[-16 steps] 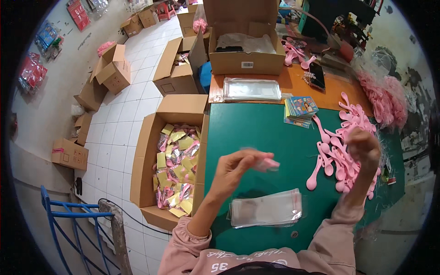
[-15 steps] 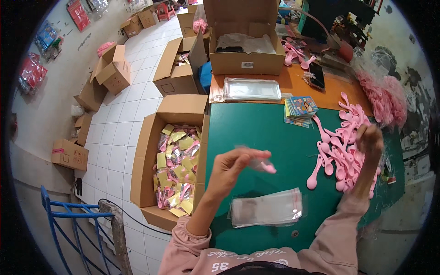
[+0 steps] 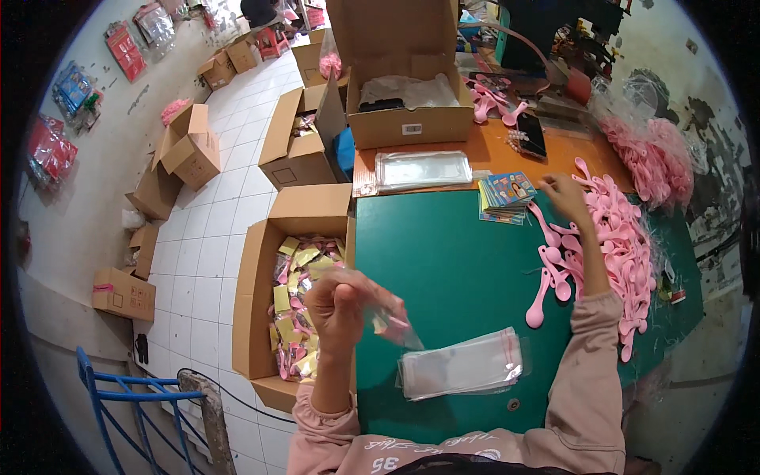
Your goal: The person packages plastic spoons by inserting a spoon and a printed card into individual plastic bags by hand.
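My left hand (image 3: 342, 307) is closed on a clear plastic bag (image 3: 392, 323) with a pink spoon inside, over the edge between the open carton and the green table. My right hand (image 3: 564, 195) is just right of a stack of colourful cards (image 3: 508, 191), its fingers curled; whether anything is between them I cannot make out. Beside and beneath that forearm spreads a heap of pink plastic spoons (image 3: 621, 237). A pile of flat clear bags (image 3: 461, 366) lies on the near part of the table (image 3: 435, 269).
The open carton (image 3: 252, 301) at left holds many bagged spoons with yellow cards. At the back are another open box (image 3: 408, 127), more clear bags (image 3: 423, 170) and a phone (image 3: 532, 136). A blue metal frame (image 3: 134, 380) stands at lower left.
My left hand has moved left with the bagged spoon, to the carton's edge. The right hand has moved left and away from me, off the spoon heap to beside the cards.
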A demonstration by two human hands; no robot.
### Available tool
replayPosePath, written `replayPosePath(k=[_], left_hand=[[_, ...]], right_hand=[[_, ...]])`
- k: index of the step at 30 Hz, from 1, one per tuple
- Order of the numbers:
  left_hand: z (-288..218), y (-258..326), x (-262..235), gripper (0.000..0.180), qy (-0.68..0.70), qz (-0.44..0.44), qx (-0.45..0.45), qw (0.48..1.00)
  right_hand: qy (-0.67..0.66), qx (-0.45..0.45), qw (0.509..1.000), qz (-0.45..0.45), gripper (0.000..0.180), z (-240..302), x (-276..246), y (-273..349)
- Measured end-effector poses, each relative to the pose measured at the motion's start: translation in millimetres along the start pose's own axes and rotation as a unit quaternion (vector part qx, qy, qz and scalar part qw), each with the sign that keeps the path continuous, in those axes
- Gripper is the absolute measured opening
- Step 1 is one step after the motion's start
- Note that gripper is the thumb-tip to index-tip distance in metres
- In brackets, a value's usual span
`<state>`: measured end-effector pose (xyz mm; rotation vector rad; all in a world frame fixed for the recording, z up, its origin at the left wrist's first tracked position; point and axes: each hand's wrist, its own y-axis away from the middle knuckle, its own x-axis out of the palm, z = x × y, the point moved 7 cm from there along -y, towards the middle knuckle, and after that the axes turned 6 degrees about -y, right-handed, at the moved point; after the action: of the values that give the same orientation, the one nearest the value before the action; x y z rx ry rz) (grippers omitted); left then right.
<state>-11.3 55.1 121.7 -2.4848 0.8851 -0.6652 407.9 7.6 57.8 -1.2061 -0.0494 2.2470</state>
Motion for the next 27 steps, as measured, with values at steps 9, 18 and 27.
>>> replayPosePath(k=[9,18,27], left_hand=[[57,19,2,0.029,-0.081,-0.026,-0.252,0.964],[94,17,33,0.027,-0.054,0.112,-0.302,0.945],[85,10,32,0.027,-0.139,0.122,-0.265,0.946]], right_hand=[[0.113,0.023,0.988,-0.099,0.022,21,15,5],[-0.135,-0.022,0.99,-0.015,0.013,140,-14,78],[-0.216,-0.131,0.961,0.113,0.02,207,-17,115]])
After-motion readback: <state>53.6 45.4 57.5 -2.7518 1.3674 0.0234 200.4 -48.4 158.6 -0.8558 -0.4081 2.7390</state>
